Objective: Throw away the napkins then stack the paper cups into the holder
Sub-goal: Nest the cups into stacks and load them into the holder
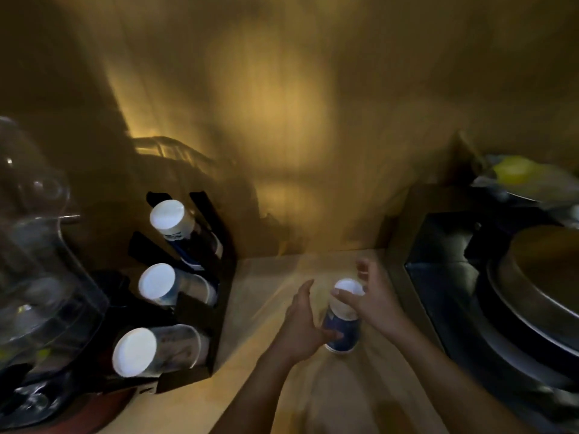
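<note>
A stack of blue-and-white paper cups stands upside down on the wooden counter. My left hand grips its lower part from the left. My right hand rests on its upper part, thumb across the top cup. At the left a black cup holder has three slots, each with a cup stack lying base outward: top, middle, bottom. No napkins are visible.
A clear glass or plastic container bulges at the far left. A dark box with round metal pans fills the right side, with a yellow item above it. A wooden wall stands behind the counter.
</note>
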{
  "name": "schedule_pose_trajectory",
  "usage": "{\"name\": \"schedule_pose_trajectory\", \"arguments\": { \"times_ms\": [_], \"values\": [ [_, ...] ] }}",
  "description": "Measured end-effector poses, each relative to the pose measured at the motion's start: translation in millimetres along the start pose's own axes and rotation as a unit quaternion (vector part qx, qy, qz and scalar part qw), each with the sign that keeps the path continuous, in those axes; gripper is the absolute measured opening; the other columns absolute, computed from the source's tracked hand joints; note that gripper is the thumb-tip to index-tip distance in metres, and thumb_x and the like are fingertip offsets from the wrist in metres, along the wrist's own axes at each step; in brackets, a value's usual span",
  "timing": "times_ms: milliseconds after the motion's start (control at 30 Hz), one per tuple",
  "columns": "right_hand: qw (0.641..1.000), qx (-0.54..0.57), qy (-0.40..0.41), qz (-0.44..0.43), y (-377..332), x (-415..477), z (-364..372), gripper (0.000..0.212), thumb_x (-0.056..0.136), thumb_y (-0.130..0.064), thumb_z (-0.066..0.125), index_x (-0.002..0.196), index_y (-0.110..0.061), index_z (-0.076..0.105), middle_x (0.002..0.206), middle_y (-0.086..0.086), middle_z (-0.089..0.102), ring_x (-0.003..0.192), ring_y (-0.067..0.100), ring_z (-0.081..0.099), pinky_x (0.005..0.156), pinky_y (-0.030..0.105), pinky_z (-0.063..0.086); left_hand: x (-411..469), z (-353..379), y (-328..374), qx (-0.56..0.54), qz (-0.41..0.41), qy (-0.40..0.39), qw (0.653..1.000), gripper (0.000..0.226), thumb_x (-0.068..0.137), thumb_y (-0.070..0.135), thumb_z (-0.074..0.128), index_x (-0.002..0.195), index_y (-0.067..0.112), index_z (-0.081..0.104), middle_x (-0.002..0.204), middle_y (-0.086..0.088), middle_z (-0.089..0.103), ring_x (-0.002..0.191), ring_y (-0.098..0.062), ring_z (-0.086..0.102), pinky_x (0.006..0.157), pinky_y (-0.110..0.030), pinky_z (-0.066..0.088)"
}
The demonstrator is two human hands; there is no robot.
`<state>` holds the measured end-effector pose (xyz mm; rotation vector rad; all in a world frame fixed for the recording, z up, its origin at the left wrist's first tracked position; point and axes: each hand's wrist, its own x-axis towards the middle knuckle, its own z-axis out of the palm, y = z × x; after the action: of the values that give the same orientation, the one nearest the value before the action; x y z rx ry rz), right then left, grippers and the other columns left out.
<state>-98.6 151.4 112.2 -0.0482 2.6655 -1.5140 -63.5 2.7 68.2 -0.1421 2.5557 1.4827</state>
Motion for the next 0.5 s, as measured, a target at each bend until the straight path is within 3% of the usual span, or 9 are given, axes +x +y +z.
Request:
{"name": "schedule_pose_trajectory", "arguments": {
  "times_ms": [133, 233, 333, 433, 500],
  "values": [
    [0.999, -0.022, 0.033, 0.031, 33, 4, -7, 0.074, 0.066, -0.038, 0.079, 0.125, -0.035, 0.033, 0.139, -0.003, 0.038, 0.125, 0.019, 0.031, 0.102, 0.046, 0.036, 19, 29, -9, -0.021, -0.070, 0.007, 0.997, 0.092, 0.068, 0.031, 0.079, 0.140, 0.028, 0.021, 0.150, -0.009, 0.031, 0.134, -0.025, 0.035, 0.102, -0.037, 0.041],
    [0.997, -0.050, 0.050, 0.014, 43, 9, -15, 0.068, 0.068, -0.030, 0.078, 0.124, -0.030, 0.039, 0.136, -0.002, 0.039, 0.124, 0.020, 0.033, 0.102, 0.044, 0.035, 28, 45, -5, 0.013, -0.055, -0.013, 0.998, 0.100, 0.063, 0.034, 0.081, 0.141, 0.032, 0.019, 0.149, -0.006, 0.030, 0.133, -0.026, 0.033, 0.101, -0.039, 0.039],
    [0.997, -0.069, 0.026, -0.026, 49, 14, -20, 0.059, 0.073, -0.016, 0.074, 0.124, -0.022, 0.045, 0.133, -0.003, 0.042, 0.120, 0.015, 0.041, 0.100, 0.031, 0.038, 35, 65, 7, 0.056, -0.014, -0.036, 0.998, 0.105, 0.060, 0.033, 0.082, 0.143, 0.029, 0.017, 0.149, -0.004, 0.029, 0.134, -0.027, 0.031, 0.106, -0.043, 0.034],
    [0.996, -0.063, -0.027, -0.062, 50, 16, -23, 0.057, 0.075, -0.008, 0.071, 0.123, -0.024, 0.046, 0.128, -0.014, 0.037, 0.120, 0.010, 0.039, 0.093, 0.013, 0.031, 40, 79, 15, 0.031, 0.007, -0.032, 0.999, 0.092, 0.057, 0.034, 0.080, 0.134, 0.022, 0.033, 0.135, -0.006, 0.047, 0.119, -0.024, 0.047, 0.100, -0.043, 0.044],
    [0.992, -0.091, -0.027, -0.084, 50, 17, -23, 0.060, 0.074, -0.013, 0.070, 0.125, -0.028, 0.043, 0.131, -0.014, 0.035, 0.119, 0.007, 0.031, 0.098, 0.020, 0.030, 40, 81, 14, -0.018, 0.003, -0.019, 1.000, 0.082, 0.054, 0.035, 0.079, 0.125, 0.023, 0.040, 0.124, -0.005, 0.056, 0.109, -0.020, 0.055, 0.093, -0.040, 0.049]
  ]
}}
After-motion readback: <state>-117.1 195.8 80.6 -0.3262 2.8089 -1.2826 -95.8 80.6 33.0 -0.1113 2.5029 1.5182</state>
